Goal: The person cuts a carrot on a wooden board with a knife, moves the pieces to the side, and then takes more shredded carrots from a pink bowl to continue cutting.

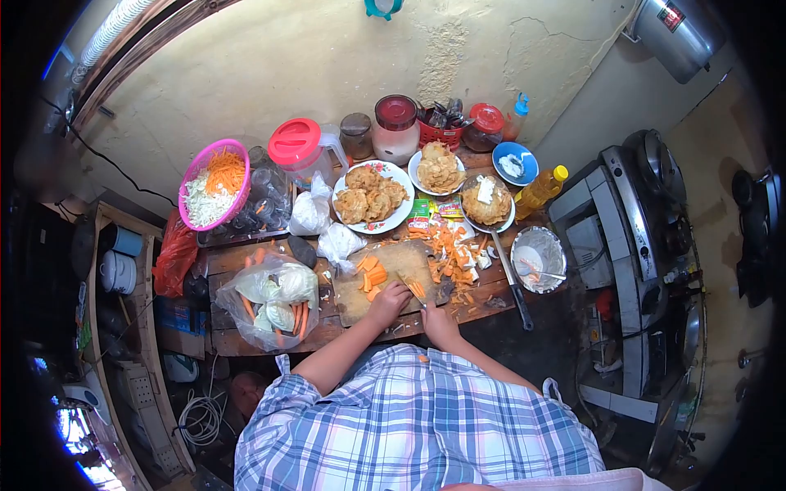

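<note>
On a worn wooden cutting board (354, 304), my right hand (440, 324) grips a knife (423, 302) whose blade points up and left. Thin carrot sticks (417, 289) lie beside the blade. My left hand (390, 304) has its fingers curled together on the board left of the knife, pressed on carrot that they mostly cover. Thicker carrot pieces (373, 272) rest at the board's upper left, near my left fingers. Carrot peelings and scraps (450, 250) are heaped just past the board's right side.
A plastic bag of cabbage and carrots (274, 296) sits left. Behind are plates of fritters (372, 199), a pink basket of shredded vegetables (214, 184) and jars. At right are a handled strainer with a fritter (486, 202), an oil bottle (540, 193), a white-smeared bowl (539, 259) and a stove (622, 221).
</note>
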`<state>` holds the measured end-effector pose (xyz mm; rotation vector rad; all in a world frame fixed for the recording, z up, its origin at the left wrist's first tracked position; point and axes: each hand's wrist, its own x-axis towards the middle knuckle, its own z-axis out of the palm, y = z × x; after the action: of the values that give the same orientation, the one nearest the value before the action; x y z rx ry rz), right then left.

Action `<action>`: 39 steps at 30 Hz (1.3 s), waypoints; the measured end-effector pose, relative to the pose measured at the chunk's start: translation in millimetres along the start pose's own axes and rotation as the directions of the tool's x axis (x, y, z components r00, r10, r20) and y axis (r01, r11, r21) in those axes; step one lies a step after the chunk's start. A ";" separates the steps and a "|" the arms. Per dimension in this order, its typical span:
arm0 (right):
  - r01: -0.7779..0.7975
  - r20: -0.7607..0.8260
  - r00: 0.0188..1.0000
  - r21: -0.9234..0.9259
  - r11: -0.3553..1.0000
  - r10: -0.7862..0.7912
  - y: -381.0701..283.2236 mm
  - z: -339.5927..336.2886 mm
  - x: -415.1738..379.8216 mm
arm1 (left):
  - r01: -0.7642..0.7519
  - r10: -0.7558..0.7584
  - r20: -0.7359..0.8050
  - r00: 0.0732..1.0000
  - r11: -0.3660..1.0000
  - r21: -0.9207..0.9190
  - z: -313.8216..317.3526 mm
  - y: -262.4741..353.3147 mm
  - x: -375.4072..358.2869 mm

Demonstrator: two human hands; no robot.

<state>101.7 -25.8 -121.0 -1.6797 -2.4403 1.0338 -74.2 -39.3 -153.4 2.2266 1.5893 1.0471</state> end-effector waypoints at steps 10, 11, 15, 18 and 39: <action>-0.030 0.016 0.999 0.060 0.998 0.029 0.2 -11.5 -17.7 | 0.015 -0.017 -0.052 0.999 0.999 -0.031 3.9 -1.1 -1.8; -0.026 0.015 1.000 0.041 0.999 0.026 0.1 -11.1 -17.4 | 0.008 -0.010 -0.057 0.998 0.999 -0.042 5.1 -2.1 -2.4; 0.010 -0.003 1.000 0.018 1.000 -0.010 6.3 -0.3 -8.2 | 0.020 -0.022 -0.051 0.998 0.999 -0.049 6.2 -0.3 -4.4; 0.022 0.004 1.000 0.025 0.999 -0.022 3.9 0.9 -1.9 | 0.029 -0.031 -0.035 0.999 0.998 -0.053 5.9 0.1 -4.4; -0.005 0.029 1.000 0.147 0.989 0.001 15.7 -19.4 -12.1 | 0.380 -0.378 -0.054 0.924 0.899 0.216 -42.9 -21.2 5.4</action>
<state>126.8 -22.7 -109.6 -1.6342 -2.3140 1.2147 -117.0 -35.6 -131.6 1.9135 2.1268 0.8035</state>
